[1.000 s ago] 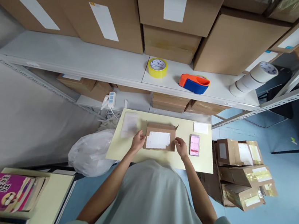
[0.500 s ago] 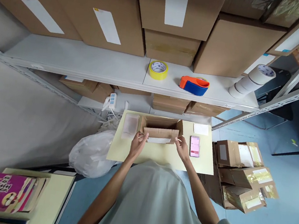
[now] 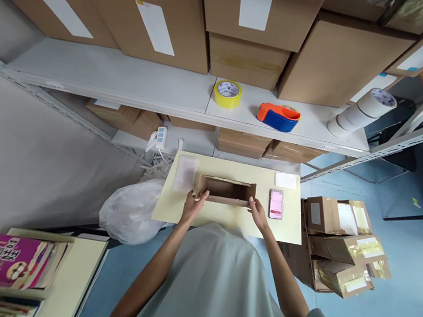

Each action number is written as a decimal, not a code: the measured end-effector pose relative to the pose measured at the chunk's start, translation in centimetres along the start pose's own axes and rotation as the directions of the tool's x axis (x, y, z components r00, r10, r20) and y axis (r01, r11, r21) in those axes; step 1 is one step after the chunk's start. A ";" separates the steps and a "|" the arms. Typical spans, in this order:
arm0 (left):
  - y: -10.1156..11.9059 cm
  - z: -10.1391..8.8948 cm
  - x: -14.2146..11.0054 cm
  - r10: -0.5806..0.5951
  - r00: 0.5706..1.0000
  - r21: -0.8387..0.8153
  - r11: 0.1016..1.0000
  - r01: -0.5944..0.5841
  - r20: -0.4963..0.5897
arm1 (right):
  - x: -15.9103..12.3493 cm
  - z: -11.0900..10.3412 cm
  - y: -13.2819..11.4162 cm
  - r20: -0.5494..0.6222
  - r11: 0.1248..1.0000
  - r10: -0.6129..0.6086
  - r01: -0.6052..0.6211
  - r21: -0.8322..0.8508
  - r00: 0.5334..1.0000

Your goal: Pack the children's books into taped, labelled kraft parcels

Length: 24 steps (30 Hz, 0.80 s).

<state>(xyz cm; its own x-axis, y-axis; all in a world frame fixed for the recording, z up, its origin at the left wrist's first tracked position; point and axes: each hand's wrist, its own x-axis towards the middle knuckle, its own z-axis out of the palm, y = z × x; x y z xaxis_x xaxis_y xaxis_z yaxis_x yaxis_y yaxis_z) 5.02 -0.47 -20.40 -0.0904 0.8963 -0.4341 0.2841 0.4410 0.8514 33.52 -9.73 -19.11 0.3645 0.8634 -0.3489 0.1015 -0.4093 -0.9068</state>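
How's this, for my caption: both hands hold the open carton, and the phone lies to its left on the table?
Wrong side: the head view shows the phone on the table right of the open carton, which left hand and right hand hold.

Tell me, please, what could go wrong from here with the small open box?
The open box might bend at its near wall if the left hand and right hand squeeze too hard. The phone lies close beside the right hand, so an outward swing might knock it.
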 end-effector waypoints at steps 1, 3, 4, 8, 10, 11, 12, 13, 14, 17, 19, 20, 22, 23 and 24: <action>0.0 0.0 -0.1 -0.016 1.000 -0.023 1.000 0.016 0.006 | 0.1 -0.1 0.0 0.002 1.000 0.001 -0.001 -0.003 1.000; -0.1 -0.3 -0.6 -0.062 0.998 -0.091 0.994 0.064 0.025 | 0.5 -0.5 0.1 0.018 1.000 0.013 -0.012 -0.022 1.000; -0.2 -0.6 -0.8 -0.084 0.996 -0.122 0.989 0.087 0.036 | 0.7 -0.7 0.2 0.028 0.999 0.019 -0.018 -0.037 0.999; -1.4 -1.9 -1.6 -0.104 0.991 -0.133 0.984 0.115 0.086 | 1.4 -1.8 0.3 -0.015 0.990 0.028 -0.030 -0.135 0.999; -2.0 -2.3 -1.7 -0.086 0.991 -0.121 0.988 0.099 0.106 | 1.6 -2.0 -0.2 -0.097 0.975 -0.058 0.035 -0.220 0.994; -2.3 -2.4 -1.7 -0.079 0.991 -0.117 0.989 0.092 0.111 | 1.7 -2.0 -0.6 -0.122 0.955 -0.138 0.099 -0.278 0.983; -2.4 -2.5 -1.7 -0.072 0.991 -0.109 0.990 0.085 0.113 | 1.8 -1.9 -1.2 -0.121 0.923 -0.230 0.177 -0.342 0.966; -2.6 -2.4 -1.7 -0.064 0.991 -0.096 0.993 0.075 0.114 | 2.0 -1.8 -1.8 -0.095 0.879 -0.318 0.255 -0.404 0.943; -2.7 -2.3 -1.6 -0.055 0.992 -0.077 0.995 0.064 0.115 | 2.2 -1.7 -2.5 -0.049 0.830 -0.388 0.326 -0.453 0.920; -2.8 -2.1 -1.5 -0.013 0.992 -0.009 1.000 0.014 0.124 | 3.7 -1.5 -4.4 0.093 0.737 -0.476 0.454 -0.500 0.875; -3.0 -2.0 -1.4 0.019 0.992 0.031 0.999 -0.023 0.124 | 5.0 -1.4 -5.4 0.137 0.733 -0.472 0.474 -0.488 0.871; -3.0 -2.0 -1.3 0.032 0.992 0.048 0.998 -0.039 0.123 | 5.8 -1.4 -5.7 0.142 0.747 -0.455 0.464 -0.477 0.879; -3.1 -2.0 -1.2 0.056 0.991 0.079 0.995 -0.066 0.120 | 7.2 -1.4 -6.2 0.120 0.800 -0.387 0.397 -0.449 0.914; -3.1 -2.1 -1.2 0.065 0.990 0.093 0.993 -0.077 0.123 | 7.9 -1.4 -6.3 0.106 0.832 -0.333 0.345 -0.434 0.937; -3.0 -2.1 -1.1 0.072 0.989 0.106 0.991 -0.086 0.130 | 8.5 -1.4 -6.3 0.095 0.862 -0.268 0.282 -0.422 0.959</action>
<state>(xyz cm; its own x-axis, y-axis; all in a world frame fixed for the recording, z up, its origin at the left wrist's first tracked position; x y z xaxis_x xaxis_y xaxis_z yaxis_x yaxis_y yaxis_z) 2.25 -2.70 -21.91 0.0550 0.9120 -0.4066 0.3905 0.3551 0.8494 37.24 -0.21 -16.03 0.2346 0.9654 -0.1139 0.5809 -0.2332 -0.7799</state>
